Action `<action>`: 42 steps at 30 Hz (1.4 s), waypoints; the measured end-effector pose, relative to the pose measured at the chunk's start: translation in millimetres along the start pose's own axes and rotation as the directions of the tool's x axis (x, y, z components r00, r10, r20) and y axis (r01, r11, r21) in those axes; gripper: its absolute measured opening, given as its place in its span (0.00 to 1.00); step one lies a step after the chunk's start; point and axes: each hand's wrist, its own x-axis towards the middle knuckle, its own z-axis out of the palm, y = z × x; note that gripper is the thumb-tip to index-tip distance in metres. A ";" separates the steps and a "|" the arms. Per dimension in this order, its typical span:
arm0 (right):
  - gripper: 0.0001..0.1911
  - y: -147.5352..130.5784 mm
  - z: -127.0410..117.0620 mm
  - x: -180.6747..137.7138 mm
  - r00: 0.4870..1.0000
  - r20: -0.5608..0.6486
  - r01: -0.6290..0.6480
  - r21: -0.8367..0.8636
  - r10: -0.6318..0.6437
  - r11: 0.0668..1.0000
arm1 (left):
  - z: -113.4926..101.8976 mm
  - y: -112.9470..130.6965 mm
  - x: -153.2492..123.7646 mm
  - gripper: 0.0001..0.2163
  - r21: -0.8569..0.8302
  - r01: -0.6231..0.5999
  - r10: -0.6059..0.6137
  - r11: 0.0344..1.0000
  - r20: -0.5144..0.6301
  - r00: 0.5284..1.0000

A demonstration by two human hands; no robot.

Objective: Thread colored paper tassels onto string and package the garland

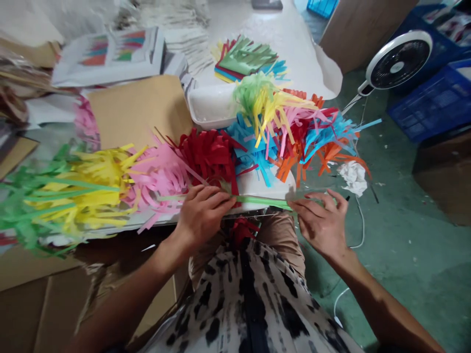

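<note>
A narrow light-green paper strip (261, 200) is stretched level between my two hands at the near table edge. My left hand (204, 211) pinches its left part, fingers closed. At the strip's right end, my right hand (322, 220) grips with thumb and fingertips, while its outer fingers are curled loosely. Just beyond the strip lie fringed paper tassels: red (209, 154), pink (162, 171), yellow (99, 189) and blue (257, 152). A green fringed bunch (33, 196) hangs over the table's left end. Some red paper (243, 230) rests at my lap.
A white tray (211, 120) and brown cardboard (142, 110) sit behind the tassels. More fringed paper (246, 56) is stacked farther back. Right of the table are a fan (399, 61), crumpled white paper (353, 177), a cable (362, 225) and a blue crate (430, 103).
</note>
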 end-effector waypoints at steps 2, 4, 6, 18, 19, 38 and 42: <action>0.15 2.1 -6.9 -1.4 1.000 -0.007 -0.006 0.002 0.006 1.000 | -5.8 -0.4 1.6 0.12 0.005 0.009 -0.009 1.000 -0.003 1.000; 0.14 -6.2 -9.6 3.2 1.000 -0.015 -0.014 0.017 0.014 1.000 | -8.9 4.9 10.2 0.08 0.000 0.019 -0.019 1.000 0.027 0.999; 0.14 -20.7 -7.4 12.5 1.000 -0.019 -0.022 0.037 0.023 0.999 | -9.6 11.6 22.0 0.05 0.011 0.030 -0.030 1.000 0.073 0.997; 0.08 -38.7 16.6 33.4 0.998 0.061 0.010 0.040 -0.013 0.999 | 7.2 20.4 41.7 0.03 -0.061 -0.064 0.074 0.996 0.171 0.983; 0.09 -39.1 16.3 33.6 0.997 0.072 0.001 0.044 -0.005 0.999 | 10.0 20.8 41.5 0.03 -0.068 -0.064 0.075 0.996 0.177 0.981; 0.12 -36.8 12.1 38.1 0.962 0.158 -0.238 0.084 0.223 0.968 | 23.5 4.1 41.4 0.10 0.031 0.106 -0.109 0.994 0.152 0.982; 0.11 -36.4 12.9 43.1 0.954 0.184 -0.248 0.042 0.236 0.968 | 19.6 3.3 43.0 0.10 0.032 0.138 -0.141 0.990 0.179 0.974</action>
